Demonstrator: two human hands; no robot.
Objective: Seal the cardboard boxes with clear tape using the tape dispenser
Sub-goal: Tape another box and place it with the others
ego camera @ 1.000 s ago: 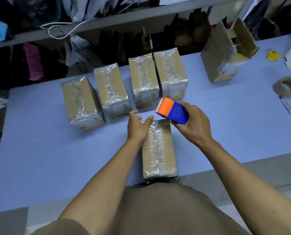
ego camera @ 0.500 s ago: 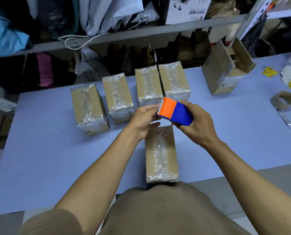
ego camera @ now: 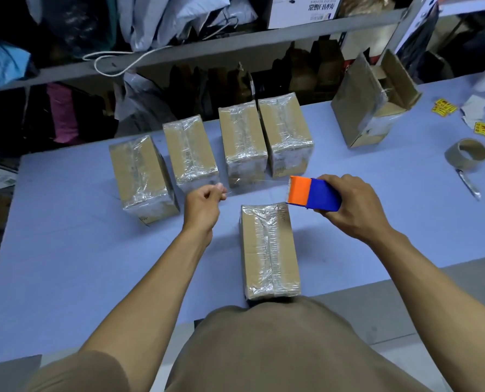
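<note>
Tape stretched crosswise, left to right, between left hand and dispenser. Left fingers pinched on the free end; right hand wrapped round the dispenser body. Box on the surface just below and nearer the body, long axis running away from the chest, so strip at right angles to it. Right hand nearer the box's far end. Probably next: down across that far end.
</note>
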